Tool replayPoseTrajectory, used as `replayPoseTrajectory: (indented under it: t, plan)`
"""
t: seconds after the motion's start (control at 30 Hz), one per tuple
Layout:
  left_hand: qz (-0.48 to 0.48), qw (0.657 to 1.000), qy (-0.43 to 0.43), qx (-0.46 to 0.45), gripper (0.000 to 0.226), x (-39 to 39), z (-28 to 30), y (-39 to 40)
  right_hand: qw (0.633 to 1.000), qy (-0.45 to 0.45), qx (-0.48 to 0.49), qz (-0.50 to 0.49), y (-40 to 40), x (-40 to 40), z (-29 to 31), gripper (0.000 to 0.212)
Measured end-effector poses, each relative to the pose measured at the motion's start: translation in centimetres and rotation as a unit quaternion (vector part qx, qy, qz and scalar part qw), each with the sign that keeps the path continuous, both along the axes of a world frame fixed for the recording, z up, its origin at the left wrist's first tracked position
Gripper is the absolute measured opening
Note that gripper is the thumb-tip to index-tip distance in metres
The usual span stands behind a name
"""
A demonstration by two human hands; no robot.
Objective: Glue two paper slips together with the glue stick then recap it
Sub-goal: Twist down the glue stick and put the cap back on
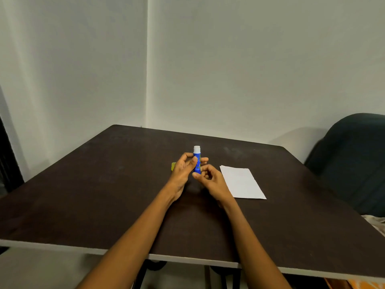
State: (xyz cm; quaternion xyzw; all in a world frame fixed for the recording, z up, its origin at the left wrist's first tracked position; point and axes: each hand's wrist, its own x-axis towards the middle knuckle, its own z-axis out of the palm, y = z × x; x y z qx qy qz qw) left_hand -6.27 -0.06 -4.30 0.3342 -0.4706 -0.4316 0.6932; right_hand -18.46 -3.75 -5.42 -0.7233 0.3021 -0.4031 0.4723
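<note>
A blue glue stick [197, 158] stands upright above the table's middle, uncapped, with its white top showing. My left hand [183, 172] grips its blue body with thumb and fingers. My right hand [210, 180] pinches the bottom end of the stick with thumb and forefinger. A yellow-green piece [173, 166], possibly the cap, lies on the table just behind my left hand, mostly hidden. White paper [241, 182] lies flat to the right of my right hand; I cannot tell whether it is one slip or two.
The dark brown table [104, 195] fills the view, its pale front edge close to me. A dark chair [352, 159] stands at the right side. White walls meet in a corner behind the table.
</note>
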Motion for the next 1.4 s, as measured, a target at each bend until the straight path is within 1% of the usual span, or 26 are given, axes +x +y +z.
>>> replayPoseTrajectory:
  t: [0.07, 0.2, 0.27, 0.33, 0.4, 0.43, 0.47, 0.57, 0.63, 0.67, 0.77, 0.83, 0.93, 1.03, 1.07, 1.17, 1.23, 1.27, 1.33, 1.4]
  plan:
    - [-0.007, 1.0, 0.007, 0.003, 0.009, -0.13, -0.04, -0.06, 1.0, 0.002, -0.008, -0.021, 0.04, -0.02, -0.05, 0.014]
    - [0.021, 1.0, 0.02, 0.001, 0.009, 0.36, -0.23, -0.26, 0.997, 0.072, -0.035, 0.015, 0.47, 0.53, -0.13, 0.021]
    - [0.027, 0.999, 0.023, 0.0, 0.011, 0.43, -0.22, -0.3, 0.996, 0.082, -0.035, 0.016, 0.48, 0.46, -0.12, 0.022]
    - [0.016, 1.0, 0.024, -0.001, 0.014, 0.24, -0.35, -0.36, 0.995, 0.074, -0.056, -0.023, 0.35, 0.22, -0.09, 0.016]
    - [0.0, 1.0, 0.018, 0.004, 0.017, 0.04, -0.48, -0.36, 0.99, 0.079, -0.087, -0.081, 0.17, 0.11, -0.14, 0.023]
    - [-0.006, 1.0, 0.017, 0.008, 0.017, 0.0, -0.51, -0.33, 0.988, 0.086, -0.09, -0.093, 0.13, 0.13, -0.17, 0.027]
    - [-0.009, 1.0, 0.018, 0.011, 0.017, 0.04, -0.5, -0.35, 0.988, 0.091, -0.088, -0.087, 0.19, 0.22, -0.13, 0.028]
    - [0.006, 1.0, 0.018, 0.01, 0.017, 0.3, -0.39, -0.38, 0.991, 0.114, -0.072, -0.027, 0.44, 0.5, -0.15, 0.023]
    - [0.019, 1.0, 0.013, 0.01, 0.018, 0.48, -0.37, -0.41, 0.986, 0.138, -0.096, -0.019, 0.28, 0.39, -0.28, 0.023]
    - [0.022, 1.0, 0.011, 0.01, 0.02, 0.49, -0.37, -0.42, 0.982, 0.143, -0.116, -0.035, 0.22, 0.3, -0.29, 0.021]
    - [0.008, 1.0, 0.004, 0.015, 0.02, 0.18, -0.45, -0.37, 0.972, 0.131, -0.153, -0.123, -0.15, -0.02, -0.21, 0.012]
    - [-0.006, 1.0, -0.005, 0.024, 0.022, -0.06, -0.44, -0.29, 0.961, 0.153, -0.171, -0.153, -0.12, 0.04, -0.2, 0.024]
    - [-0.007, 1.0, -0.001, 0.027, 0.021, -0.01, -0.29, -0.18, 0.966, 0.165, -0.166, -0.106, -0.04, 0.26, -0.36, 0.016]
    - [0.022, 1.0, -0.002, 0.021, 0.021, 0.28, -0.09, -0.11, 0.97, 0.166, -0.168, -0.06, 0.01, 0.27, -0.46, 0.021]
    - [0.027, 0.999, -0.004, 0.02, 0.021, 0.31, -0.11, -0.08, 0.968, 0.163, -0.176, -0.07, -0.07, 0.22, -0.39, 0.021]
    - [0.018, 0.999, -0.02, 0.025, 0.022, 0.09, -0.28, -0.06, 0.95, 0.161, -0.213, -0.16, -0.31, 0.0, -0.22, 0.02]
    - [0.002, 0.999, -0.026, 0.038, 0.027, -0.05, -0.28, 0.01, 0.934, 0.185, -0.228, -0.203, -0.24, 0.06, -0.16, 0.024]
    - [-0.001, 0.999, -0.028, 0.044, 0.03, -0.06, -0.23, 0.04, 0.927, 0.203, -0.239, -0.208, -0.23, 0.18, -0.24, 0.026]
    - [0.005, 0.999, -0.026, 0.039, 0.031, -0.08, -0.11, 0.13, 0.928, 0.21, -0.244, -0.189, -0.22, 0.28, -0.39, 0.026]
    - [0.013, 1.0, -0.015, 0.023, 0.029, 0.02, 0.08, 0.29, 0.944, 0.186, -0.228, -0.148, -0.2, 0.23, -0.35, 0.03]
